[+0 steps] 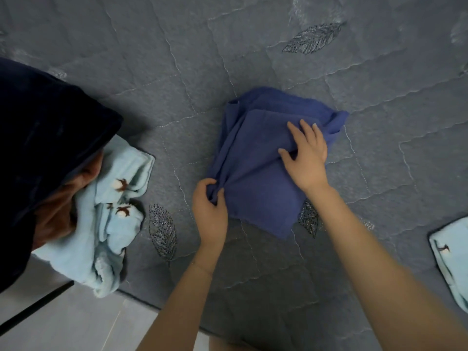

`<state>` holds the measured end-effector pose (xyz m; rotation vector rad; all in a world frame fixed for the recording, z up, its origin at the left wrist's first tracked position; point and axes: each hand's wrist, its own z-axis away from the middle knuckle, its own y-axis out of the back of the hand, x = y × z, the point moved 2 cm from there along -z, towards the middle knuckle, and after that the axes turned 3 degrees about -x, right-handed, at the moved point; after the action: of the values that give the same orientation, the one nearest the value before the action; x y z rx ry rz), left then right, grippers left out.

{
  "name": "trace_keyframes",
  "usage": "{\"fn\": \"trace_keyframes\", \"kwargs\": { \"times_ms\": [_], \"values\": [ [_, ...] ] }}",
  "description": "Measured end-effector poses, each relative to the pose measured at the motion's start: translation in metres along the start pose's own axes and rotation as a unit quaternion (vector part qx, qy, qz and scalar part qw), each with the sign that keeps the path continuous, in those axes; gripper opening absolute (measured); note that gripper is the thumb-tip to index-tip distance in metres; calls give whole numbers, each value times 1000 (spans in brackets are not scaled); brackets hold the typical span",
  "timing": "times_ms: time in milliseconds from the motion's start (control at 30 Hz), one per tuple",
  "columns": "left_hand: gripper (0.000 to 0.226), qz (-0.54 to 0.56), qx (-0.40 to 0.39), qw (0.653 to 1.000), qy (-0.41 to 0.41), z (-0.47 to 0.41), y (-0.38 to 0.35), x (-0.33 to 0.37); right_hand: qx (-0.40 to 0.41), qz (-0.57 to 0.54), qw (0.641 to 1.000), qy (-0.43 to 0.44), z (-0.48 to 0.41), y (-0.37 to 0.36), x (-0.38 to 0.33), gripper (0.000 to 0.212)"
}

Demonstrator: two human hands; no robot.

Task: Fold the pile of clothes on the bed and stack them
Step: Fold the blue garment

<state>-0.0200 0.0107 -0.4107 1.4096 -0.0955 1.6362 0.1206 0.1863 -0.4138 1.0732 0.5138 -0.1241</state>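
Observation:
A blue cloth (255, 158) lies partly folded on the grey quilted bed (177, 59), in the middle of the view. My left hand (209, 201) pinches a bunched bit of its near left edge. My right hand (305, 155) lies flat on top of the cloth with fingers spread, pressing it down. At the left sits a pile of clothes: a dark navy garment (45, 138) on top, a brown piece (58, 209) under it, and a light blue fleece piece with small brown-and-white figures (111, 214).
A folded light blue piece (450, 257) lies at the right edge of the bed. The bed's near edge (141, 300) runs along the lower left, with pale floor tiles (76, 323) below it. Embroidered leaves mark the quilt.

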Motion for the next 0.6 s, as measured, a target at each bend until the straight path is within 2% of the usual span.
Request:
{"fn": "trace_keyframes", "kwargs": {
  "times_ms": [133,200,267,333,467,533,600],
  "values": [
    [40,-162,-18,986,-34,2,11,-16,-68,47,996,-22,3,-6,14,69],
    [44,-131,-18,991,-30,-2,13,-18,-12,37,999,7,11,-5,15,72],
    [45,-55,-33,998,11,-5,13,-15,55,4,998,6,24,-4,15,76],
    [40,-12,-63,996,61,-6,9,-12,67,-47,996,-46,43,-8,22,84],
    [38,27,-112,987,115,-7,1,-6,37,-139,974,-176,90,-27,34,96],
    [19,33,-141,983,111,-8,0,-7,61,-219,952,-203,108,-35,34,91],
    [14,48,-175,976,120,-3,-2,-9,86,-325,909,-248,119,-41,32,71]
  ]
}}
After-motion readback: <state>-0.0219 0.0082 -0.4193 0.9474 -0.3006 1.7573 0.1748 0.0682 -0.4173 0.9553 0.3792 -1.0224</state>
